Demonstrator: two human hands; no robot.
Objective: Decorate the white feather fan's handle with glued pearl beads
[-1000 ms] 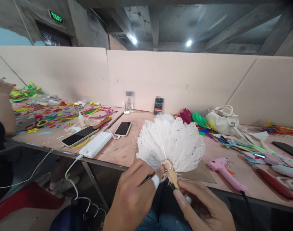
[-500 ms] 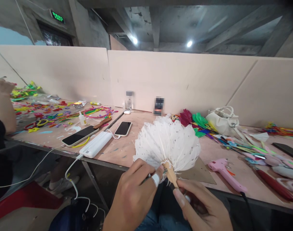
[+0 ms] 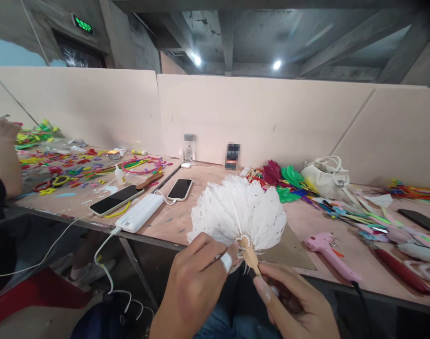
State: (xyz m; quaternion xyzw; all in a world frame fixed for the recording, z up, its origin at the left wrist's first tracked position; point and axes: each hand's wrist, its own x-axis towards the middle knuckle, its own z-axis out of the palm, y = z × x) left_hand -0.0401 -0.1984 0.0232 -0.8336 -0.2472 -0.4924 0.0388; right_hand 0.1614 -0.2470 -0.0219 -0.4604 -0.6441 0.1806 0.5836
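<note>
White feather fan [image 3: 238, 212]: wooden handle [image 3: 250, 259] is pinched by right hand [image 3: 295, 297], beaded base [image 3: 243, 238] by left hand [image 3: 198, 278], presumably for steadiness.

The word "EXIT" can be read in glowing green letters on the dark rectangular sign [image 3: 83, 24], beneath green characters too blurred to be made out. The small print on the clear, grey-capped bottle [image 3: 188, 148] and the white oblong power bank [image 3: 139, 213] cannot be deciphered.
</note>
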